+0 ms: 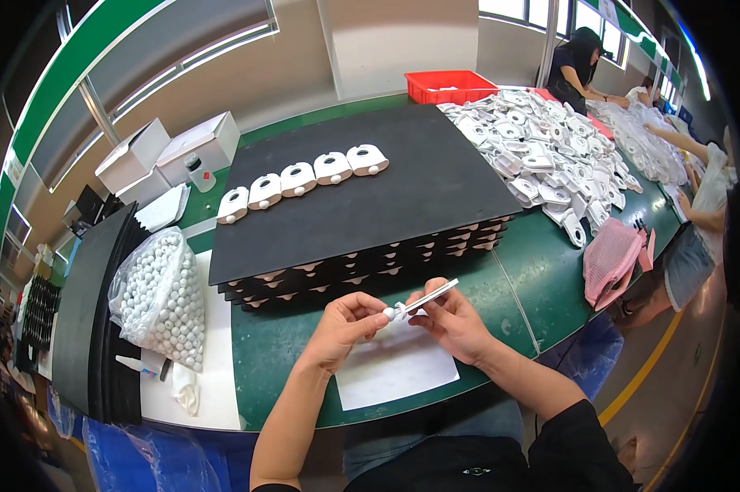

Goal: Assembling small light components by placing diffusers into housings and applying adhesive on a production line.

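Over a white sheet of paper (399, 373), both hands are close together. My left hand (341, 326) pinches a small white ball (389, 313) between thumb and fingertips. With its fingers closed, my right hand (454, 326) holds a flat white plastic part (433, 295), seen edge-on and tilted up to the right. The ball is at the lower left end of that part; whether it is seated there I cannot tell. Several similar white parts with round holes, each with a ball at the front, stand in a row on a black board (345, 213) beyond my hands.
The black board tops a layered stack. Left is a clear bag of white balls (169, 303), near upright black boards (83, 312), white boxes (198, 148) and a small bottle (199, 174). To the right lie heaped white parts (542, 148), a red bin (448, 84), a pink mesh bag (612, 258) and co-workers.
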`<state>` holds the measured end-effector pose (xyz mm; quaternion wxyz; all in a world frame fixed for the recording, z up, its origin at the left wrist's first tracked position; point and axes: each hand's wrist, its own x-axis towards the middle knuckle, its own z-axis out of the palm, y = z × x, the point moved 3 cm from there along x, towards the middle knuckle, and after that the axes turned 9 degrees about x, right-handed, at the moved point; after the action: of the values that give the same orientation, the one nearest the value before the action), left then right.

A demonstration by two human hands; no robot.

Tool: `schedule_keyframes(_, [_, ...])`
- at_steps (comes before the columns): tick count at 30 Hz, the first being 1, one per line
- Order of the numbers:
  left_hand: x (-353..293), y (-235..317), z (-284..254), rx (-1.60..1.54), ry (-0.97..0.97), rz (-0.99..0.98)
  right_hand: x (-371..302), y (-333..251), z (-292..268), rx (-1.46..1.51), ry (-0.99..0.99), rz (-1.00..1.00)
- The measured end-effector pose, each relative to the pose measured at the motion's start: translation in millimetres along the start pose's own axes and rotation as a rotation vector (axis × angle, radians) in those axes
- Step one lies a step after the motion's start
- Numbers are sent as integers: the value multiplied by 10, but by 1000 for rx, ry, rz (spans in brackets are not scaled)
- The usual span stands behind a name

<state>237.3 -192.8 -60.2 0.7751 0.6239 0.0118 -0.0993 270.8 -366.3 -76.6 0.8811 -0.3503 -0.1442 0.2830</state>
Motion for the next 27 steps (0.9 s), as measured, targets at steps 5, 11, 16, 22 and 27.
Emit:
schedule_keyframes(5, [-9,42,50,151,43,79,-1,18,24,-24,41,39])
schedule_keyframes(11, [-69,85,80,514,118,378,-48,-42,109,-99,-7,66])
schedule_keyframes(16, [-96,155,86,825,368,758,144,-465,290,-537,-183,-124])
schedule_keyframes(22, [-433,489,-46,743,600,698,1119,-1172,370,-753,51,-343])
schedule_keyframes(27, [-986,673,-316,926,914,746,1993,-1781,-428,-1298,379,-447])
